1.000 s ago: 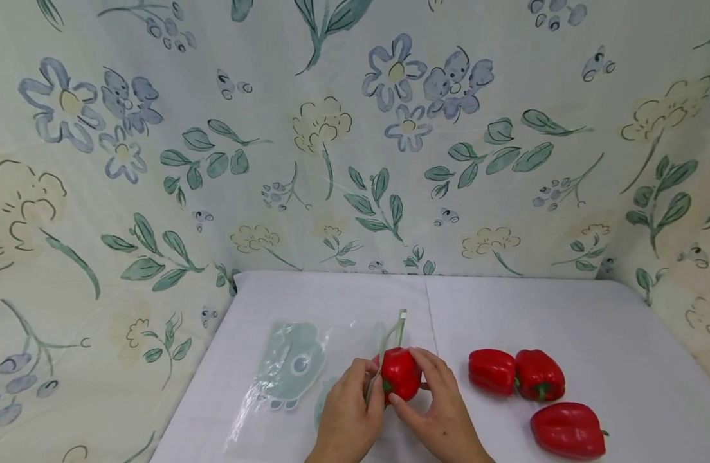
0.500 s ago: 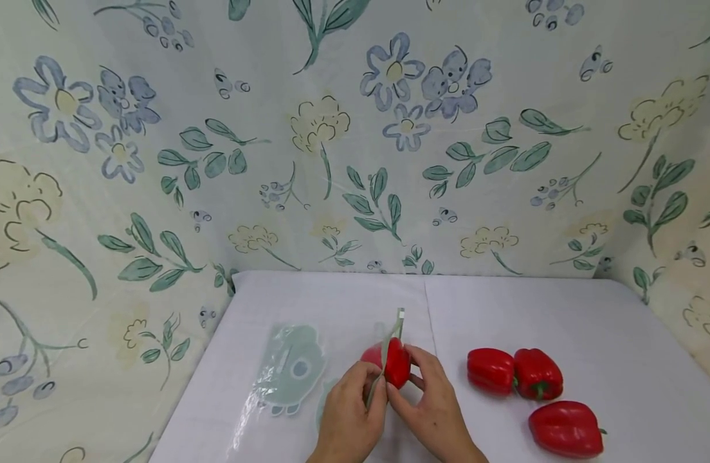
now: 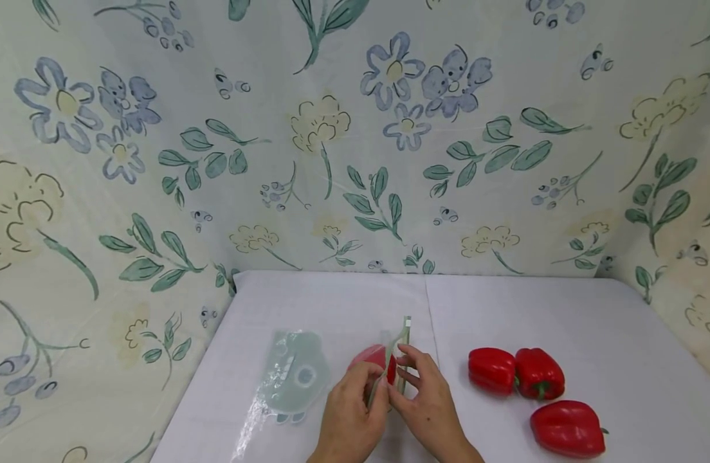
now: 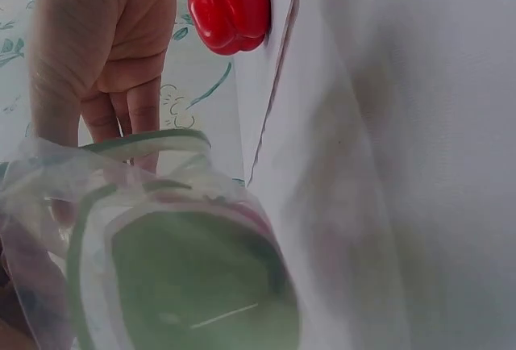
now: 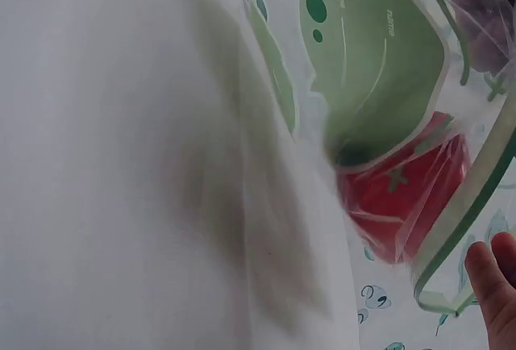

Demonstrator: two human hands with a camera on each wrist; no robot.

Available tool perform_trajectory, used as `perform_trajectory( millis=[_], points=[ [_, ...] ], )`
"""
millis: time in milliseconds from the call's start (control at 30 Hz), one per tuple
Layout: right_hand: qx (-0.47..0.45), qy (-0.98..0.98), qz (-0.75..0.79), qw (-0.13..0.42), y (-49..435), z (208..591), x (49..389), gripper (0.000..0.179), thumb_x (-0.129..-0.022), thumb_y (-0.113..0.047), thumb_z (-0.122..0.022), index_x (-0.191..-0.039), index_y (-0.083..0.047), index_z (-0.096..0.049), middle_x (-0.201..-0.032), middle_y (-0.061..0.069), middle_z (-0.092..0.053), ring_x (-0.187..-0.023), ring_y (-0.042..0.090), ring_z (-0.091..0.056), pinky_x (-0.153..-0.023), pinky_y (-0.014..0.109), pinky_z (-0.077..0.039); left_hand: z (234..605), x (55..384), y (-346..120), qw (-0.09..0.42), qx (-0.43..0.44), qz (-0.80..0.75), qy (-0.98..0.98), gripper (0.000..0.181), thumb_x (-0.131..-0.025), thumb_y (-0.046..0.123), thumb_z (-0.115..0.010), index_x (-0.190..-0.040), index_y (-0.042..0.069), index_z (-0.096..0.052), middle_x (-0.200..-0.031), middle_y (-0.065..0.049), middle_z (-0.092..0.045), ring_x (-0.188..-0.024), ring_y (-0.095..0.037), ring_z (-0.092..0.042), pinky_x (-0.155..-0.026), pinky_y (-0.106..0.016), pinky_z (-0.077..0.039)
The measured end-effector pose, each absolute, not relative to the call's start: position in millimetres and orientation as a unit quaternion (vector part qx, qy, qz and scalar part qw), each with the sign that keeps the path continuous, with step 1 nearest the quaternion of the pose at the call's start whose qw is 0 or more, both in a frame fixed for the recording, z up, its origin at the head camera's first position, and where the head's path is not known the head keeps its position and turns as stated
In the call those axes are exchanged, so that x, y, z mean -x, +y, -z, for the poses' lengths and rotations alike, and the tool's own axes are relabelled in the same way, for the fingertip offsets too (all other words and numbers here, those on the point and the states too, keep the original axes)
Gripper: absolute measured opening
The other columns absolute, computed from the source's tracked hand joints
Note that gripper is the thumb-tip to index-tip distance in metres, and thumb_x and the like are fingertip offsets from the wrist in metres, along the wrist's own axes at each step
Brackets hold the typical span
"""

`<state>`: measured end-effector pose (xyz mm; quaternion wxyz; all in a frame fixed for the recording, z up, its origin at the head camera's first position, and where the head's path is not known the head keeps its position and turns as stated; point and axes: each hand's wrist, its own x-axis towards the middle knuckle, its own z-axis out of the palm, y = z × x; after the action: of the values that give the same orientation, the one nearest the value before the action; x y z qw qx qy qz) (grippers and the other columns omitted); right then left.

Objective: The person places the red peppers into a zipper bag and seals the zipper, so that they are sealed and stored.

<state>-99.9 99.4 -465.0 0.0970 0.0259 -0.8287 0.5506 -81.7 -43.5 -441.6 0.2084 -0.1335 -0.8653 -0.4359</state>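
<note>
My left hand (image 3: 350, 411) pinches the green-edged mouth of a clear zip bag (image 3: 390, 350) between thumb and fingers. Inside the bag is a red bell pepper (image 3: 366, 355), seen through the film, its right part showing at the opening. In the right wrist view the pepper (image 5: 403, 193) lies behind the clear plastic beside a green printed shape. At the mouth's right side is my right hand (image 3: 427, 408), its fingertips right by the rim. The left wrist view shows that hand (image 4: 105, 35) with fingers extended behind the green strip.
Two red bell peppers touch each other on the right, a left one (image 3: 491, 372) and a right one (image 3: 540, 375). A third pepper (image 3: 568, 429) lies nearer. Another clear bag with a green animal print (image 3: 294, 376) lies flat at left on the white-covered table (image 3: 505, 308). A floral curtain (image 3: 355, 193) stands behind.
The pepper has gone leftward from my right hand through the bag's mouth into the bag. My right fingers have come off it to the rim. My left hand has kept its pinch.
</note>
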Motion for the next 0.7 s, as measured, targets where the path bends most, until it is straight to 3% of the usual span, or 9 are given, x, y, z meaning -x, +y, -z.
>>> perform_trajectory(
  millis=[167,433,700],
  points=[
    [-0.045,-0.826,-0.551,0.110,99.7,467.5,98.8,0.067,-0.077,-0.005,-0.088,-0.135,-0.017,-0.057,-0.117,0.007,-0.065,-0.112,0.021,-0.067,-0.092,0.032,-0.058,443.0,83.7,-42.6,0.250,0.133,0.415,-0.865,0.016,-0.086,0.009,-0.075,-0.097,0.017,-0.066,-0.072,0.016,-0.048,-0.063,0.006,-0.041,-0.058,-0.009,-0.037],
    [-0.061,-0.836,-0.528,0.137,104.1,466.8,96.5,0.061,-0.076,-0.005,-0.089,-0.129,-0.021,-0.062,-0.110,0.000,-0.067,-0.106,0.020,-0.069,-0.089,0.029,-0.059,441.0,83.7,-44.6,0.228,0.110,0.418,-0.872,0.014,-0.089,0.011,-0.073,-0.098,0.019,-0.065,-0.072,0.016,-0.047,-0.065,0.004,-0.042,-0.059,-0.014,-0.040],
    [0.026,-0.879,-0.469,0.086,125.7,455.5,88.7,0.061,-0.081,-0.023,-0.087,-0.135,-0.020,-0.059,-0.120,0.001,-0.066,-0.114,0.021,-0.067,-0.096,0.043,-0.057,438.7,83.1,-45.9,0.202,0.092,0.435,-0.873,0.014,-0.090,0.011,-0.072,-0.098,0.019,-0.065,-0.073,0.015,-0.049,-0.066,0.003,-0.043,-0.060,-0.016,-0.042]
  ],
)
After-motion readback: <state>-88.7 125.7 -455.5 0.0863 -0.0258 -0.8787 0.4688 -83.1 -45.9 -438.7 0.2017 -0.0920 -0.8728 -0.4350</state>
